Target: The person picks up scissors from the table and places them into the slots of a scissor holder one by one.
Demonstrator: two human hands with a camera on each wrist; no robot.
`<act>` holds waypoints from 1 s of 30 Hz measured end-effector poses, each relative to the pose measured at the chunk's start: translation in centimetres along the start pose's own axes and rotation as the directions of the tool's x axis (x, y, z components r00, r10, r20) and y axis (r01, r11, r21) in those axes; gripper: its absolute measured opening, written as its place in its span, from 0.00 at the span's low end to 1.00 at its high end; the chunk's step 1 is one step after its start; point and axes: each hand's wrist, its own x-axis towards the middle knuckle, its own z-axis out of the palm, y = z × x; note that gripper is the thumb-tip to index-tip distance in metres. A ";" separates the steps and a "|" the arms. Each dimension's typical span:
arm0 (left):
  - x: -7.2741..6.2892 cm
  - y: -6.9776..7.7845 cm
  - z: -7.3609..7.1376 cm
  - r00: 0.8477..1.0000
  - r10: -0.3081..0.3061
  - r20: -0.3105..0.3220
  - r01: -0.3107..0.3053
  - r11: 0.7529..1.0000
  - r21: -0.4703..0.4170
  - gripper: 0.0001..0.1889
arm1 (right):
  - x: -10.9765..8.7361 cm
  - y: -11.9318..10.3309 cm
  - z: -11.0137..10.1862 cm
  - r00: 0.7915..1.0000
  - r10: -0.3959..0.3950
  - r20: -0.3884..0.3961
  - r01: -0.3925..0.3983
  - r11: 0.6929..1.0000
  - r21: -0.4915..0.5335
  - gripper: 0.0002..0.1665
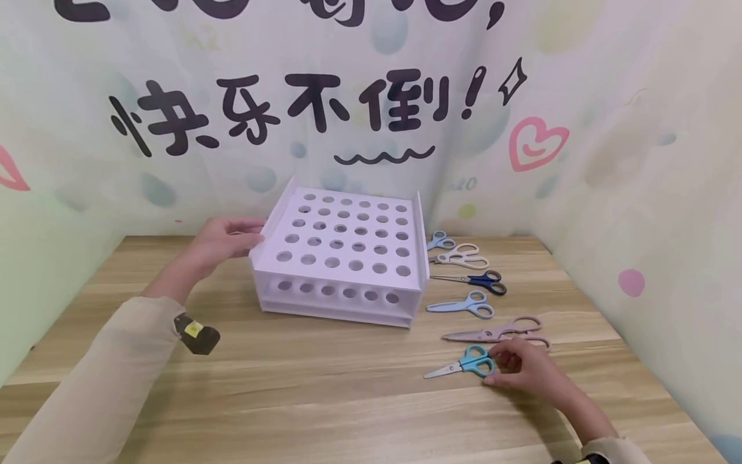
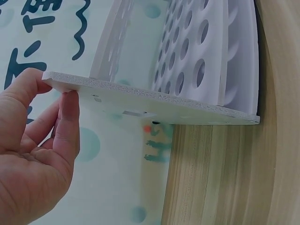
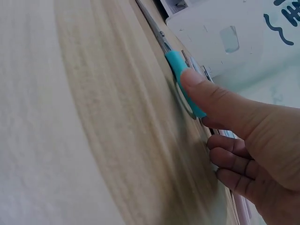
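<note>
A white rack [image 1: 326, 252] with rows of round holes stands on the table in the head view. My left hand [image 1: 217, 243] is at its left side; the left wrist view shows the thumb and fingers [image 2: 70, 110] pinching a corner of the side panel [image 2: 140, 101]. Lower right, my right hand [image 1: 530, 370] holds the handle of small turquoise scissors [image 1: 462, 366]. In the right wrist view, the thumb [image 3: 211, 91] presses on the turquoise handle [image 3: 176, 63], and the index finger is mostly hidden behind it. The blades point left, toward the table's middle.
Behind the turquoise pair lie pink scissors [image 1: 489, 334], light blue scissors [image 1: 458, 305], dark blue scissors [image 1: 481, 281], white scissors [image 1: 449, 258] and blue scissors [image 1: 436, 242], in a column right of the rack. A printed curtain [image 1: 243, 180] hangs along the wooden table's [image 1: 290, 386] back edge.
</note>
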 end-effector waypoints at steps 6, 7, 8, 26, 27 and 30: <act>0.0 0.2 0.0 1.000 -0.004 -0.003 0.004 1.000 0.002 0.26 | -0.1 -0.4 0.5 0.998 -0.026 -0.064 0.022 0.998 -0.064 0.21; 0.0 0.2 -0.1 1.000 -0.005 -0.005 0.005 1.000 0.005 0.26 | -0.1 -0.4 0.6 0.996 -0.034 -0.078 0.029 0.997 -0.073 0.20; 0.1 0.2 -0.1 1.000 -0.005 -0.006 0.005 1.000 0.007 0.26 | -0.1 -0.5 0.7 0.995 -0.044 -0.090 0.036 0.996 -0.081 0.19; 0.2 0.0 0.0 1.000 -0.024 0.000 0.024 1.000 0.009 0.26 | -0.2 0.1 0.8 0.996 -0.030 -0.079 0.028 0.999 -0.035 0.15; 0.1 0.0 0.0 1.000 -0.025 0.000 0.025 1.000 0.011 0.26 | -0.2 0.1 0.8 0.997 -0.028 -0.074 0.026 0.999 -0.027 0.15; 0.1 0.1 0.1 1.000 -0.026 -0.003 0.026 1.000 0.013 0.26 | -0.2 0.2 0.7 0.998 -0.029 -0.060 0.029 1.000 -0.005 0.15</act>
